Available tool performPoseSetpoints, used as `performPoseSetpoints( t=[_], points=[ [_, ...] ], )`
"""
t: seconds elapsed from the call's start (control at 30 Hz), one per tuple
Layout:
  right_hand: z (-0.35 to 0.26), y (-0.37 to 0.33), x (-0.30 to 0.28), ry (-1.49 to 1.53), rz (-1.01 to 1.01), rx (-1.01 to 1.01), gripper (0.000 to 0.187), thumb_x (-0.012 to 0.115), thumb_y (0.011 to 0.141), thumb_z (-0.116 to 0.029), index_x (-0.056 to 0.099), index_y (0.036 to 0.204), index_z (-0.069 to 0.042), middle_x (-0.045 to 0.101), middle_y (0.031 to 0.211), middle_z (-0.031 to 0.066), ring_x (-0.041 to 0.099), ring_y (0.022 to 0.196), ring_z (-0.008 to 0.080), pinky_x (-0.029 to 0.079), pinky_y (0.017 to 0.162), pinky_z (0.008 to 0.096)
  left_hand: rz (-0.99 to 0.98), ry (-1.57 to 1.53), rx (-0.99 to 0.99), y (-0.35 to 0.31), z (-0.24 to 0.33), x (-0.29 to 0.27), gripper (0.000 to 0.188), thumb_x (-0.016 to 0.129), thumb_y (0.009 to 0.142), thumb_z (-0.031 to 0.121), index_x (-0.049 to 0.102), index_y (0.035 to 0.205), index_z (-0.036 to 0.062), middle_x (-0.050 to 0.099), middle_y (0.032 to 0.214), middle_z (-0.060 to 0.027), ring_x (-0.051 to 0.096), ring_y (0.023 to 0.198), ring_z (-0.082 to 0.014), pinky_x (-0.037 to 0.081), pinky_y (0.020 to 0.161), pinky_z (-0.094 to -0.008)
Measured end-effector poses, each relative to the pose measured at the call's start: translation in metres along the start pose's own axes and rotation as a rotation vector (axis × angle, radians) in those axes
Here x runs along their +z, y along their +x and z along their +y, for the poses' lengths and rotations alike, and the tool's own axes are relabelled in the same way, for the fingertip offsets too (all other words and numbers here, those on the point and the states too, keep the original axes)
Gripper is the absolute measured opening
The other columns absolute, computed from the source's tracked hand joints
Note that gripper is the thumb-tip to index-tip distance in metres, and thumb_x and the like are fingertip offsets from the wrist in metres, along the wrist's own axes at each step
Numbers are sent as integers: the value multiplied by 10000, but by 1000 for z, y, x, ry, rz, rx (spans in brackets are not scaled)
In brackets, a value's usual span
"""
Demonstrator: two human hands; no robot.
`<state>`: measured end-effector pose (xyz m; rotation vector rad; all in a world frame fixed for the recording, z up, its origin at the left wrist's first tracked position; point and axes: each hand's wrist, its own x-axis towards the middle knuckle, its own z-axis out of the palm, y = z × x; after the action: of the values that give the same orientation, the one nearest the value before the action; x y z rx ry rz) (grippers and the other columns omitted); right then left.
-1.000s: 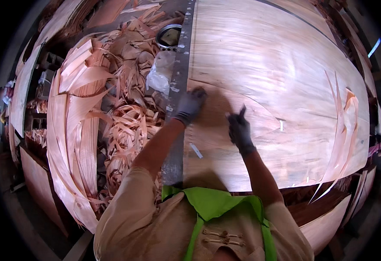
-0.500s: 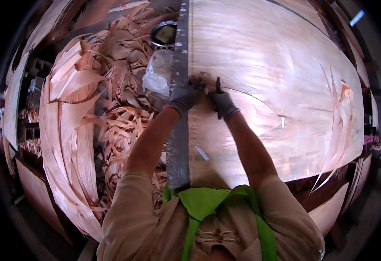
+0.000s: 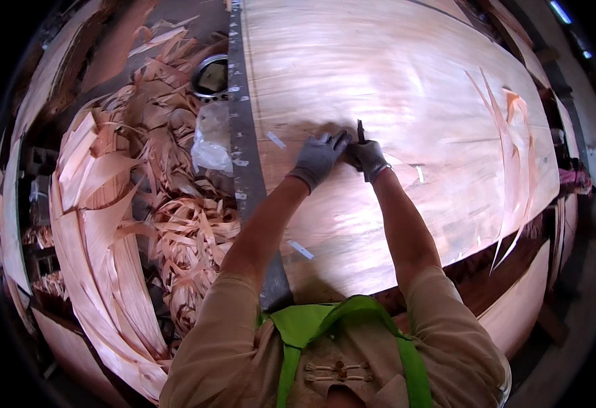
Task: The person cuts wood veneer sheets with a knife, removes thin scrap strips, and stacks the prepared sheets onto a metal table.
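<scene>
A broad sheet of pale wood veneer (image 3: 352, 61) lies before me, with a dark split line partly hidden by my hands. My left hand (image 3: 320, 158), in a grey glove, rests on the veneer, fingers stretched toward the right hand. Close beside it, my right hand (image 3: 371, 159), also gloved, is closed around a narrow dark tool (image 3: 360, 130) whose end sticks up past the fingers; its kind is unclear. Short white tape strips lie on the sheet: one strip (image 3: 275, 140) left of my hands, another (image 3: 301, 251) nearer me, and a third (image 3: 420, 174) to the right.
A dark straight strip (image 3: 247, 122) with white marks runs along the sheet's left edge. Beyond it are a round metal bowl (image 3: 211, 76), a clear plastic bag (image 3: 211, 139) and heaped veneer scraps (image 3: 193, 238). Long torn veneer strips (image 3: 515, 156) lie on the sheet's right side.
Both hands have moved right across the veneer, away from the dark strip. A white tape strip now shows where they were. The whole view has shifted slightly.
</scene>
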<state>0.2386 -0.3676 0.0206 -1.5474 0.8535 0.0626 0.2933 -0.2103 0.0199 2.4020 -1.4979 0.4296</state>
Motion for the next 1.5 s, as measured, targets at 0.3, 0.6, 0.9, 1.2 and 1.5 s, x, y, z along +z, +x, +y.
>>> performPoseSetpoints(
  t=[0.3,0.6,0.9,1.2,1.5],
  points=[
    [50,5,16,-152,308,-14,396,628,844,-347,635,733,33,561,553,56,460,400,109,350,349,281,-245,-170,-208,16,19,13,340,477,845,149,553,1177,138,540,1107,-65,504,988,-266,419,782,-416],
    [60,-73,-88,-207,315,-112,343,621,817,-232,555,1078,-20,623,808,128,587,637,212,482,567,323,-181,83,47,-9,7,19,501,499,763,81,512,1247,206,414,1308,-71,441,1118,-256,441,775,-408],
    [118,-76,-175,-587,290,-245,380,612,762,-282,591,1068,-58,631,925,208,616,864,335,476,748,413,-400,172,21,14,27,18,671,556,726,93,401,1360,253,325,1428,-84,371,1230,-325,392,949,-393],
    [223,-284,-315,-492,316,-105,347,539,823,-345,599,983,-42,628,866,215,601,813,390,473,720,436,-246,179,-200,-3,136,5,695,542,770,75,286,1413,134,251,1457,-155,345,1277,-347,350,1007,-386],
    [455,-540,-482,51,880,248,190,553,797,-196,638,805,-27,627,663,138,633,615,246,494,573,360,-254,-599,-4,81,479,45,468,537,821,51,443,1277,4,293,1415,-223,234,1344,-335,244,1093,-373]
  ],
)
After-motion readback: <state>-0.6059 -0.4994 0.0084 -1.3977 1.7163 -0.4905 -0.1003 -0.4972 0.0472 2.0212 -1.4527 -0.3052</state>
